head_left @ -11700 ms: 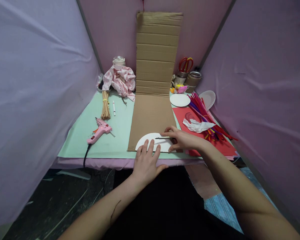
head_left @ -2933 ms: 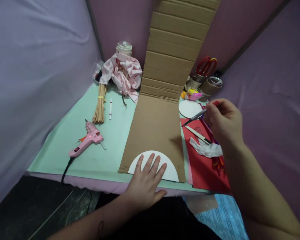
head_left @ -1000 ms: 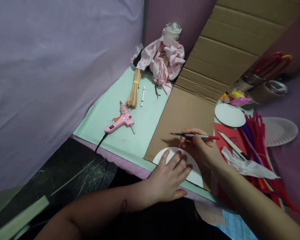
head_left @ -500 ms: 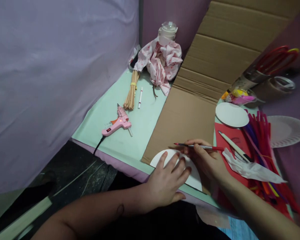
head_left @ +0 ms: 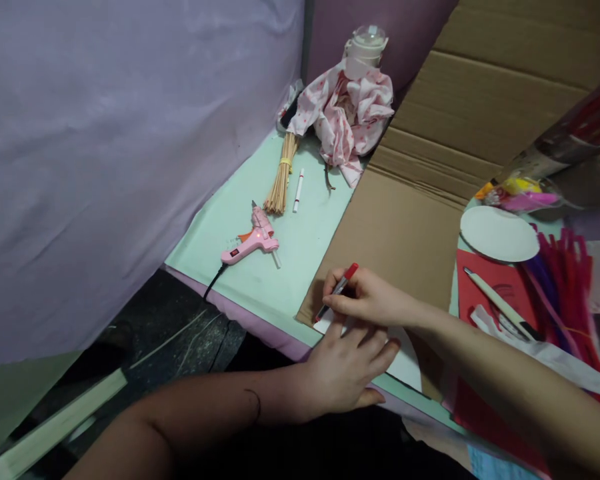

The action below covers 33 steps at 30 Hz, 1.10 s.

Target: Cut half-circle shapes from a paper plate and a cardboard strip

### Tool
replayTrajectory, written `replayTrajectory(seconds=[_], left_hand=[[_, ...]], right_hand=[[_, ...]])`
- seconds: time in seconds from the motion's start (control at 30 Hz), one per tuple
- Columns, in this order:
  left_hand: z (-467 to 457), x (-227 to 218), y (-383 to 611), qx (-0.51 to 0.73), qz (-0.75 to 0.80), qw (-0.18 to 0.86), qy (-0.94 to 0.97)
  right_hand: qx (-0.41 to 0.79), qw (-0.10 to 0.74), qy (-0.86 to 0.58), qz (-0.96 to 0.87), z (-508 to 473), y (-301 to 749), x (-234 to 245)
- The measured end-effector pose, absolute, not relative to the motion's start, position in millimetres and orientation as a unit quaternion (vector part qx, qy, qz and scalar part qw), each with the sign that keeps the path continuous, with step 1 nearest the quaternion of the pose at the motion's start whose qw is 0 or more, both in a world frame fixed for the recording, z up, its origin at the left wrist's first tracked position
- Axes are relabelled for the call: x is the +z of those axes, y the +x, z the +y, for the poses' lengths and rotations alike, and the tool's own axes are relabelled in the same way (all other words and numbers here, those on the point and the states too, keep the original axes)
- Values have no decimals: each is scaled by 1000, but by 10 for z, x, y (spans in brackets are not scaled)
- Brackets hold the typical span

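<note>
Spread flat, my left hand [head_left: 347,363] presses a white paper half-circle [head_left: 405,360] onto the cardboard [head_left: 395,233] at the table's front edge. My right hand [head_left: 365,297] grips a red marker [head_left: 341,287], its tip down at the left end of the half-circle's curved edge and its red end pointing up. The right hand sits just above the left fingers and partly covers them. Much of the half-circle is hidden beneath both hands.
Left of the cardboard lie a pink glue gun [head_left: 250,243], a bundle of wooden sticks [head_left: 283,177], a white pen [head_left: 299,191] and crumpled pink cloth [head_left: 347,113]. On the right are a white oval [head_left: 499,233], a utility knife [head_left: 500,303], red paper [head_left: 467,267] and pipe cleaners [head_left: 570,287].
My right hand has moved left across the half-circle, swinging the marker from nearly level to tip-down at the curved edge. My left hand stays on the paper. The view has shifted slightly.
</note>
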<state>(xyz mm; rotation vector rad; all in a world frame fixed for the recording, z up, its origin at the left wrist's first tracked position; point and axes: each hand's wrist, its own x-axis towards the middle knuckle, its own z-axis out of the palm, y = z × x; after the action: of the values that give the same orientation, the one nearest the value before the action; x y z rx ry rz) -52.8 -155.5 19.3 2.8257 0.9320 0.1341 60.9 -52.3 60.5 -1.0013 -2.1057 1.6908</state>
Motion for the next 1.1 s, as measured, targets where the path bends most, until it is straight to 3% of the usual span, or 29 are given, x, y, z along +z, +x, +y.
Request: replayTrajectory(seconds=[1.1], left_hand=[[-1563,175,-534,61,314,87,944]], right_hand=[[555,112,-336,-753,-542,578,535]])
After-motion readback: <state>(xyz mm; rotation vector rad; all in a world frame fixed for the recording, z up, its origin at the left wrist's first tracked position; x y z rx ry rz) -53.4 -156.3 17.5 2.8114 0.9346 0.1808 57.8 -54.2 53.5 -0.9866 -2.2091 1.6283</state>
